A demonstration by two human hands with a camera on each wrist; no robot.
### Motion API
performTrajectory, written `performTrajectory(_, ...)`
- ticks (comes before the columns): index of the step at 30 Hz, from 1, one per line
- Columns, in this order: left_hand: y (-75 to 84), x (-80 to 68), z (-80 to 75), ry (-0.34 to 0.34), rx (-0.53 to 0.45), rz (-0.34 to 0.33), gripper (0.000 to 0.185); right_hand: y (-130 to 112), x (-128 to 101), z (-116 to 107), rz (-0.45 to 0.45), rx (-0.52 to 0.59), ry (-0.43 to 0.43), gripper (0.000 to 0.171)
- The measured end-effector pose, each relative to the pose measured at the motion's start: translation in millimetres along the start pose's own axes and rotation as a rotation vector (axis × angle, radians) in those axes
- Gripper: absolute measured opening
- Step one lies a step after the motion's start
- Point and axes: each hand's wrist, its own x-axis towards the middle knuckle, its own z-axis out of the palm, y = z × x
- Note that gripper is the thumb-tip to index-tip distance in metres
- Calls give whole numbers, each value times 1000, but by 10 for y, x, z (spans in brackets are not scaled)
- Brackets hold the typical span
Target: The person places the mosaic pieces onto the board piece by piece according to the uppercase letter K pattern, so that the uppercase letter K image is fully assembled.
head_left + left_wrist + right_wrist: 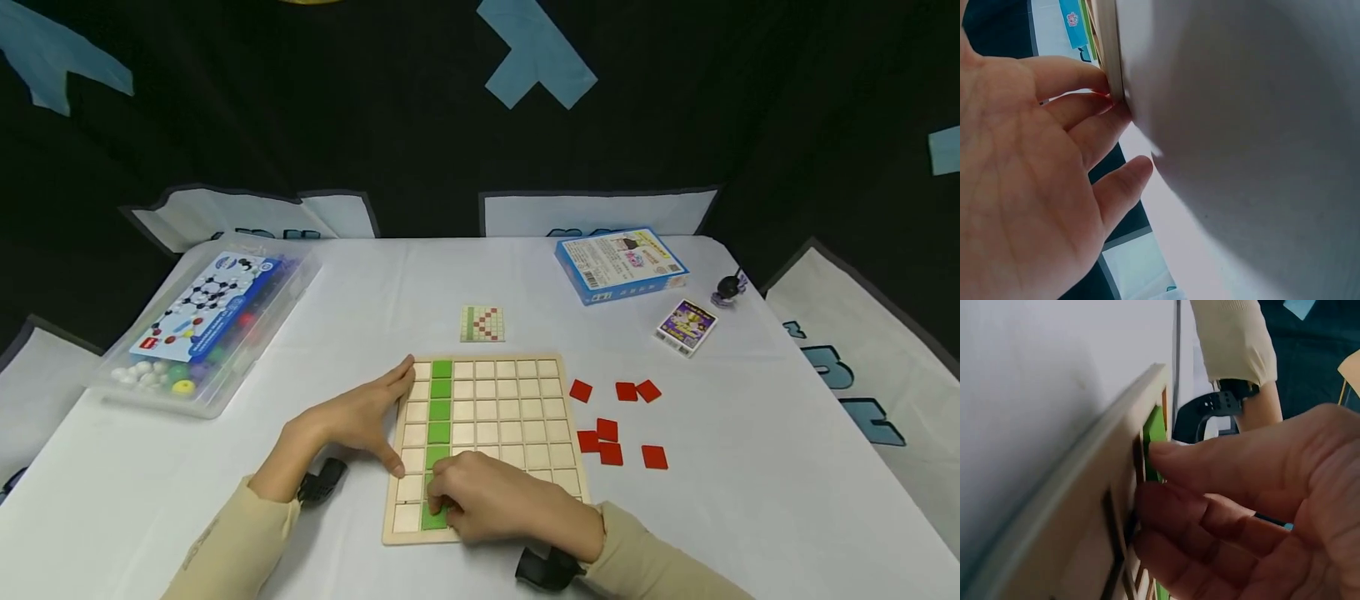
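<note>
A square wooden grid board (387, 517) lies on the white table, with a column of green tiles (440, 410) in its second column from the left. My right hand (491, 496) is bent over the bottom of that column, with thumb and fingertips at the lowest green tile (432, 520). In the right wrist view the thumb touches this green tile (1157, 425), and the curled fingers sit close beside it. My left hand (367, 417) is spread along the board's left edge, fingertips against its side (1110, 50) in the left wrist view.
Several loose red tiles (611, 454) lie right of the board. A small pattern card (483, 324) lies beyond it. A clear plastic case (210, 404) stands at the left; a blue box (622, 262), a small card pack (686, 327) and a small dark figure (727, 287) are at the back right.
</note>
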Motion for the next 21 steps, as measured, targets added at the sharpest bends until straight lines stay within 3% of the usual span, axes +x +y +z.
performTrajectory(12, -13, -10, 13, 17, 24, -3, 135, -48, 0, 12, -2, -84, 5, 17)
performTrajectory(17, -11, -6, 19, 21, 26, 2, 136, -8, -19, -18, -27, -53, -20, 11)
performTrajectory(21, -6, 11, 16, 21, 22, 8, 137, 90, -66, -203, 7, 8, -83, 12)
